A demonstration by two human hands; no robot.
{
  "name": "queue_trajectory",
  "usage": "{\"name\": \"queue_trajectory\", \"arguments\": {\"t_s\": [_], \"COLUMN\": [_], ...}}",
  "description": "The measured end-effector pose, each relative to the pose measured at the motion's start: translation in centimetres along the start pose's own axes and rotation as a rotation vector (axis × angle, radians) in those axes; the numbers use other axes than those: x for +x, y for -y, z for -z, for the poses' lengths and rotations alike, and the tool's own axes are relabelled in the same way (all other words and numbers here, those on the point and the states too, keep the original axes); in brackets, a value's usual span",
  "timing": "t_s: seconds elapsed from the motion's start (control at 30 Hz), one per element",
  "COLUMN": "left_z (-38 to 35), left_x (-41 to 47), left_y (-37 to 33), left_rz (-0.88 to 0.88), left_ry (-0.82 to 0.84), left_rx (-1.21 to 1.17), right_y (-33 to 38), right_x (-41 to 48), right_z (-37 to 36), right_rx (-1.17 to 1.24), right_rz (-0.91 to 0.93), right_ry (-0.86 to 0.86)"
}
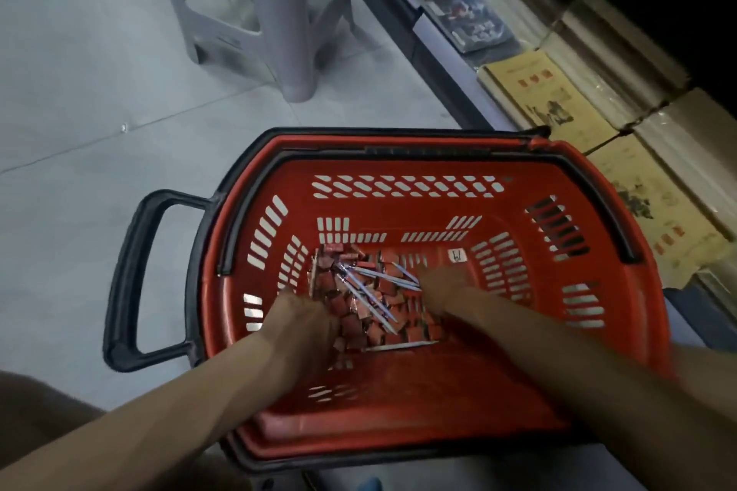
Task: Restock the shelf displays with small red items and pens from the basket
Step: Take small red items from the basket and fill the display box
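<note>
- The floor (99, 100) is pale grey tile with thin joint lines running across it.
- A grey plastic stool (255, 12) stands on the floor at upper left; only its legs and braces show.
- A low shelf (446, 64) runs diagonally along the right side, with a grey front edge.
- Flat yellowish booklets (546, 100) and a dark illustrated cover (470, 22) lie on it.
- The far right corner is in deep shadow.

A shop aisle. My red shopping basket (399, 207) stands on the pale tiled floor (79, 92); at two o'clock a low shelf (450, 64) displays wrapped booklets (546, 100); at eleven o'clock, a grey plastic stool (255, 12).
</note>
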State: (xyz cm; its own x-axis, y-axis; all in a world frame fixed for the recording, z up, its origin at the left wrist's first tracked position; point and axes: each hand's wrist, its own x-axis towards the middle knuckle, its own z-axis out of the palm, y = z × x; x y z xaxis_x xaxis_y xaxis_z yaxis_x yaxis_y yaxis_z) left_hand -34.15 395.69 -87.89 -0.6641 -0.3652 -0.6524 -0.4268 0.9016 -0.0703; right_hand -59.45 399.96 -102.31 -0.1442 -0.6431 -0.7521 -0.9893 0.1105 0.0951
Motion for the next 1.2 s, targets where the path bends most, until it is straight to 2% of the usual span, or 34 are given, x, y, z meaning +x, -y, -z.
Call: {"name": "queue_trajectory", "arguments": {"t_s": [0.27, 0.37, 0.43, 0.53, 0.7, 0.87, 1.03, 1.13, 1.2], "left_z": [0.2, 0.3, 0.4, 0.5, 0.8, 1.1, 1.0, 0.6, 0.6], "left_x": [0.2, 0.3, 0.3, 0.0, -0.4, -0.5, -0.2, 0.1, 0.2], "left_y": [-0.2, -0.5, -0.6, -0.6, -0.2, -0.1, -0.2, -0.3, -0.4], "left_rz": [-0.065, -0.093, -0.104, -0.099, -0.073, -0.079, -0.091, -0.087, -0.09], "left_ry": [0.077, 0.087, 0.08, 0.107, 0.145, 0.154, 0.159, 0.148, 0.147], "left_rx": [0.046, 0.035, 0.028, 0.02, 0.012, -0.005, -0.009, -0.025, -0.023], "right_y": [-0.3, 1.6, 3.7, 6.6, 8.8, 7.6, 5.5, 3.6, 1.7], "right_x": [0.5, 0.4, 0.6, 1.4, 2.9, 2.9, 2.1, 0.6, -0.4], "right_z": [-0.6, -0.2, 0.4, 0.7, 0.8, 0.5, -0.1, 0.5, 1.2], "right_rx": [0.152, 0.3, 0.353, 0.293, 0.292, 0.001, -0.101, 0.07, 0.25], "right_rz": [0.04, 0.168, 0.217, 0.139, 0.134, 0.229, 0.239, 0.247, 0.139], "right_ry": [-0.141, -0.245, -0.244, -0.189, -0.3, -0.338, -0.352, -0.369, -0.309]}}
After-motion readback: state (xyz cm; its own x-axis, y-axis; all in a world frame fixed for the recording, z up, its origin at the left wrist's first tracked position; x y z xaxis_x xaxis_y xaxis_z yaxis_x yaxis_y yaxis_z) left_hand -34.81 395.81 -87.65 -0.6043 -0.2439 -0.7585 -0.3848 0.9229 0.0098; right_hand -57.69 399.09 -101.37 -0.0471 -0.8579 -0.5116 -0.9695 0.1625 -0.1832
